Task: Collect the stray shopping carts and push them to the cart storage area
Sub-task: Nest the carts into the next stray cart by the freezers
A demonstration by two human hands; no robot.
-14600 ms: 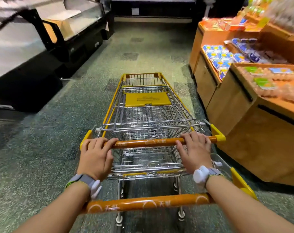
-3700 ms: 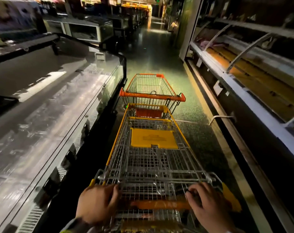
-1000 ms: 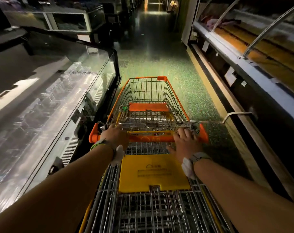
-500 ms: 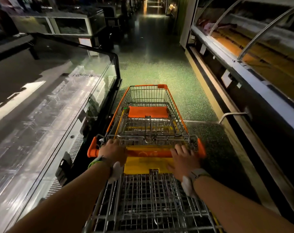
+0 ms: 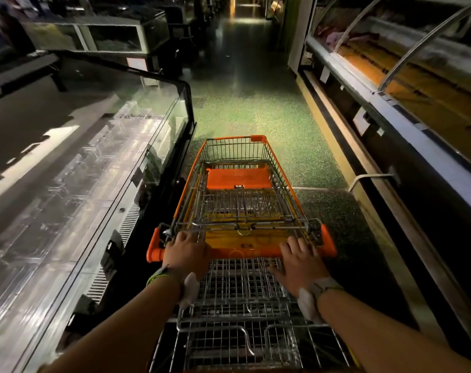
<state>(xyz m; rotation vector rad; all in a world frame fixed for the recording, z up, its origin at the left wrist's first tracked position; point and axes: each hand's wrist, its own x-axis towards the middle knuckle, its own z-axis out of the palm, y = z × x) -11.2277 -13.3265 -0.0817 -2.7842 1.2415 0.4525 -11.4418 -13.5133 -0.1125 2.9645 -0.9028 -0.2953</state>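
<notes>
Both hands sit on the orange handle bar (image 5: 242, 250) of the orange cart (image 5: 237, 184), which stands straight ahead in the aisle. The left hand (image 5: 184, 254) curls its fingers over the bar near its left end; the right hand (image 5: 300, 258) lies on the bar near the right end, though whether its fingers wrap round the bar or merely press flat I cannot tell. Under both wrists and forearms runs the wire basket of the yellow cart (image 5: 245, 319), its nose pushed into the rear of the orange one so that the two are nested.

Handling, as a judgement: steel wire and tube, stiff, heavy enough to carry on rolling once started — and a nested pair will probably swing wide and answer slowly on its castors. The bar is the sound place to hold, hands well apart as they are, since a wide hold gives leverage for steering. The plastic end caps look smooth and less secure.

Both baskets appear empty. Beyond the hands, the orange child seat flap (image 5: 238, 179) lies folded inside the front basket. Just left of the left hand stands a glass-topped freezer case (image 5: 94, 184), very near the cart's side; right of the right hand, well apart, runs a long chiller counter (image 5: 390, 130) — dim speckled floor (image 5: 250, 109) stretches ahead
</notes>
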